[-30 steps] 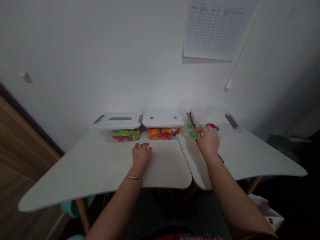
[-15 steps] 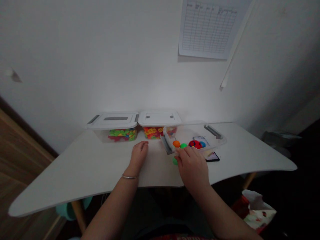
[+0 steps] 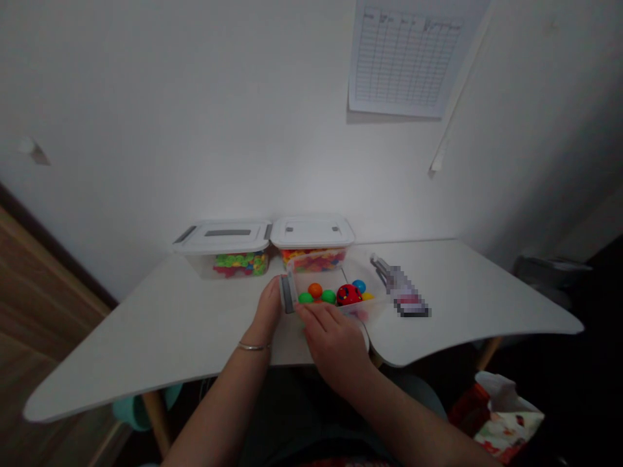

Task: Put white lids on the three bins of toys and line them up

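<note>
Head view: two bare hands meet around an open clear box [image 3: 307, 275] on the white table [image 3: 195, 324], just below the centre of the frame.
Right hand [image 3: 337, 342]: fingers [image 3: 316, 312] set close together and bent, gripping the box's near rim by its left corner; the thumb is hidden.
Left hand [image 3: 269, 305]: touching the box's left end at the grey latch [image 3: 287, 294]; how far its fingers are closed I cannot tell (most are out of sight behind the latch).
Balls in the box: one orange ball [image 3: 315, 290], two green balls [image 3: 329, 297], one blue ball [image 3: 359, 286], one yellow ball [image 3: 367, 297] partly covered.
Spotted toy: one, the red toy [image 3: 349, 295], right of the green balls.
Lidded boxes: two, left of centre against the wall; the left box [image 3: 221, 235] shows mostly green pieces, the right box [image 3: 313, 232] mostly orange and red.
Pixelated object: one, the blurred item [image 3: 409, 295] right of the clear box.
Printed sheet: one, the gridded paper [image 3: 402, 61] at upper right.
Bracelet: one, the metal band [image 3: 254, 347] on the left wrist.
</note>
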